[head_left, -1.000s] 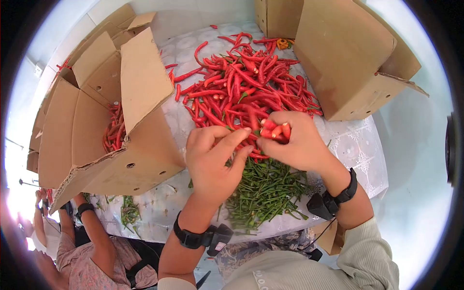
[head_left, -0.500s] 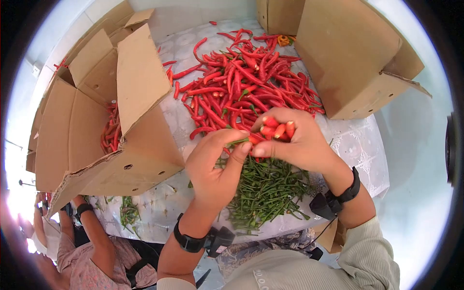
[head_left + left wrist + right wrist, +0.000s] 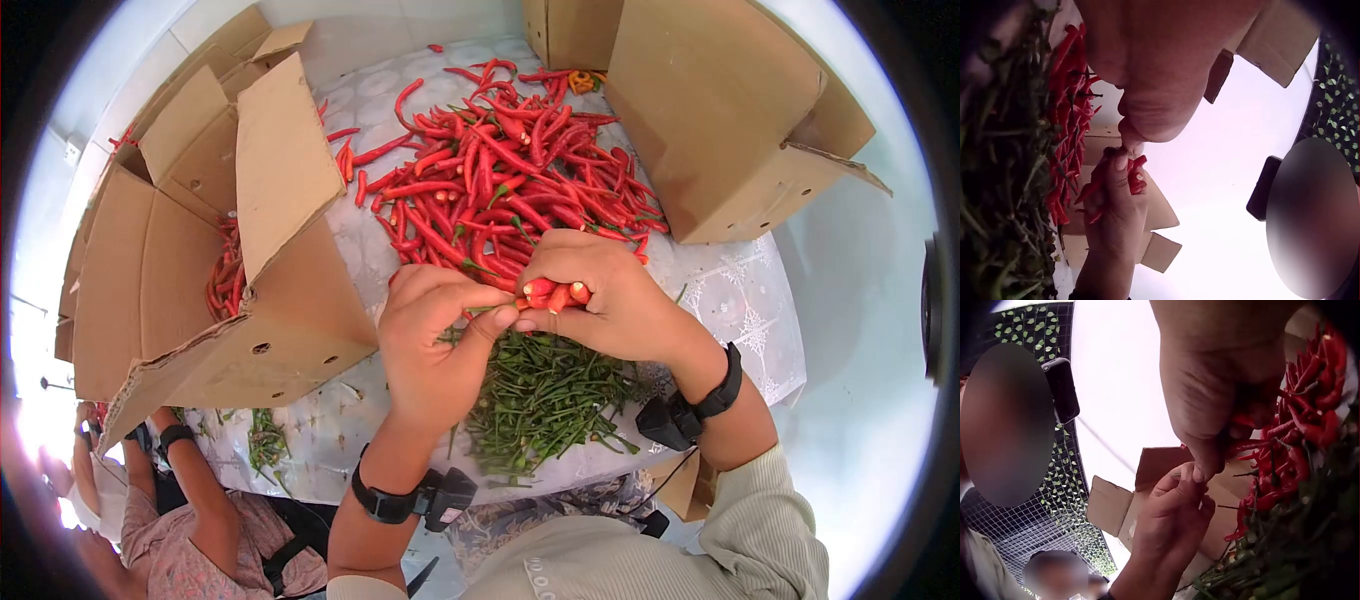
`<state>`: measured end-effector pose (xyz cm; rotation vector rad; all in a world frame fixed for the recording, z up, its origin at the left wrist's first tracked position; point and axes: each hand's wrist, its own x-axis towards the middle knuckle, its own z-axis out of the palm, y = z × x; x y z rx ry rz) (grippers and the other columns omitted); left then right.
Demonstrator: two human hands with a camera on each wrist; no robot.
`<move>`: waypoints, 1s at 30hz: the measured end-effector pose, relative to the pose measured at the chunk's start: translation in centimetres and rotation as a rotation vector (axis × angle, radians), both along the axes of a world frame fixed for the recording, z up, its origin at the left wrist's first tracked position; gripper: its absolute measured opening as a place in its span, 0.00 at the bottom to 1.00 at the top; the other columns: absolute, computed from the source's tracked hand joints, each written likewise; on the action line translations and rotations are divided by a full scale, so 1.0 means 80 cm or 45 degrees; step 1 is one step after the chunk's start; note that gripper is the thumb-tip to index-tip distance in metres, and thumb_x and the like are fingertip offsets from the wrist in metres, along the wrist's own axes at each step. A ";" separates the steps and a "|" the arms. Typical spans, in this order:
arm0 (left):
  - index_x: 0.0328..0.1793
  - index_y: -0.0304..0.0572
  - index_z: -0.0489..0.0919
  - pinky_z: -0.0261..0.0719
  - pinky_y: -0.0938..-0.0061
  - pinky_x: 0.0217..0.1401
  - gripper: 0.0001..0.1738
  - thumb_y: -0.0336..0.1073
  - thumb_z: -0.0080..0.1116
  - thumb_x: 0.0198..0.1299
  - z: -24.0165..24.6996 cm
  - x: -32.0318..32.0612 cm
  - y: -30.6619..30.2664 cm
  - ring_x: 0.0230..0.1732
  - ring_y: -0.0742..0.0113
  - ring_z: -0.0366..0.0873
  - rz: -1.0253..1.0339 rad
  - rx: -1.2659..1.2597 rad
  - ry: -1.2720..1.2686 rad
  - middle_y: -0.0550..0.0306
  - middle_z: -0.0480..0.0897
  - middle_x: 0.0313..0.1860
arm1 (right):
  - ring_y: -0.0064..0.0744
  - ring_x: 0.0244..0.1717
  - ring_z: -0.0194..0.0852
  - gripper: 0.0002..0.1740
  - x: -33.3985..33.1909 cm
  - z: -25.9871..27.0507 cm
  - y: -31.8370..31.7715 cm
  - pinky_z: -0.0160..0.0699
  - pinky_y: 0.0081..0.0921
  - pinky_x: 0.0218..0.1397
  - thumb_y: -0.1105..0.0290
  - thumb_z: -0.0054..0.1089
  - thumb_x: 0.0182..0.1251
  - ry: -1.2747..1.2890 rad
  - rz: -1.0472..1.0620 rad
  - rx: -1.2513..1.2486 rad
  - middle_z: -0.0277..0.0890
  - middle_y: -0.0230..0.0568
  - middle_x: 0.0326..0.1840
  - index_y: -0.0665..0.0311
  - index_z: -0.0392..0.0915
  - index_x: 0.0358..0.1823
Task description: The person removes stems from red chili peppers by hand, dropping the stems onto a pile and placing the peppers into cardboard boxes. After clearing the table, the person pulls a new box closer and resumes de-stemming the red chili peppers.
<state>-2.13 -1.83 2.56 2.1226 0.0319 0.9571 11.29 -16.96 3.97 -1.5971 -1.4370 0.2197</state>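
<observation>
White-covered table (image 3: 735,290), bearing two cardboard boxes: an open left box (image 3: 300,330) with red chillies inside, and a right box (image 3: 700,120) beside the right edge. Between them, a heap of red chillies (image 3: 510,170) spreads toward the far edge; a smaller heap of green stems (image 3: 555,395) lies by the near edge. Above the meeting of these heaps, the right hand (image 3: 615,295) grips several chillies in curled fingers, and the left hand (image 3: 435,330) pinches with thumb and forefinger. Compared with half a second earlier, the gripped bunch (image 3: 558,297) sits lower in the right hand, nearer the table's near edge, its ends fanned rather than clustered. Its chillies are glossy, red to orange-red, with pale, stemless ends (their other ends are hidden by the hand). The bunch lies just right of the left fingertips, which hold a thin green stem (image 3: 485,308); whether this joins a chilli cannot be told.
</observation>
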 end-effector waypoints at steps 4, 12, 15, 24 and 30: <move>0.34 0.42 0.87 0.71 0.71 0.40 0.07 0.30 0.74 0.49 0.000 0.000 -0.003 0.34 0.64 0.75 -0.039 -0.174 0.046 0.59 0.82 0.30 | 0.46 0.35 0.73 0.13 0.003 0.006 -0.002 0.72 0.35 0.39 0.69 0.74 0.54 -0.025 0.038 -0.048 0.71 0.43 0.31 0.66 0.77 0.34; 0.33 0.42 0.87 0.72 0.72 0.39 0.06 0.30 0.73 0.49 0.001 -0.001 0.002 0.35 0.65 0.76 -0.115 -0.136 0.036 0.59 0.82 0.30 | 0.42 0.34 0.75 0.13 0.007 0.004 -0.002 0.72 0.33 0.39 0.69 0.74 0.54 0.066 0.135 -0.033 0.73 0.42 0.31 0.66 0.78 0.34; 0.33 0.42 0.87 0.72 0.72 0.40 0.05 0.30 0.73 0.50 0.001 -0.002 0.002 0.35 0.65 0.76 -0.132 -0.166 0.059 0.59 0.82 0.31 | 0.40 0.33 0.73 0.13 0.008 0.001 -0.002 0.71 0.33 0.39 0.69 0.76 0.52 0.097 0.148 -0.021 0.75 0.38 0.30 0.65 0.79 0.32; 0.33 0.43 0.84 0.72 0.70 0.45 0.05 0.27 0.70 0.50 0.003 -0.008 0.008 0.38 0.63 0.75 0.000 -0.243 -0.026 0.58 0.80 0.33 | 0.16 0.32 0.67 0.13 0.028 -0.004 -0.002 0.70 0.21 0.36 0.67 0.72 0.62 0.495 -0.343 -0.069 0.73 0.34 0.28 0.66 0.76 0.37; 0.31 0.43 0.82 0.68 0.67 0.46 0.05 0.29 0.69 0.48 0.006 -0.004 -0.003 0.40 0.60 0.71 -0.076 0.056 0.078 0.59 0.78 0.33 | 0.45 0.36 0.79 0.13 0.048 -0.024 0.027 0.76 0.39 0.40 0.66 0.72 0.57 -0.225 -0.734 -0.021 0.78 0.47 0.33 0.65 0.80 0.37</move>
